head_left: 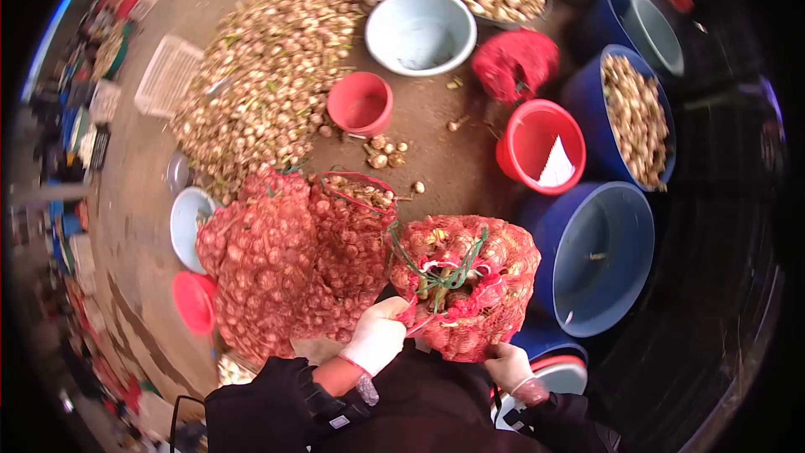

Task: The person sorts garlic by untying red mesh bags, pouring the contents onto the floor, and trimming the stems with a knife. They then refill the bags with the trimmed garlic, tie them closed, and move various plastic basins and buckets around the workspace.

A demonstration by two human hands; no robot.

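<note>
A full red mesh bag [511,264] of bulbs, its mouth gathered and laced with green string [457,277], is right in front of me. My left hand [377,337], in a whitish glove, is closed on the red edge at the bag's mouth. Gloved too, my right hand [508,367] grips the bag's lower right edge with curled fingers. Left of this bag, large red mesh sacks [268,260] packed with bulbs lean together; one has an open top [359,191].
Loose bulbs [260,75] form a big heap at the upper left. Blue tubs [599,260] line the right side, one filled with bulbs. A red bucket [360,104], a pale basin [421,32], another red bucket [513,147] and a bundled red net [516,63] stand on the floor ahead.
</note>
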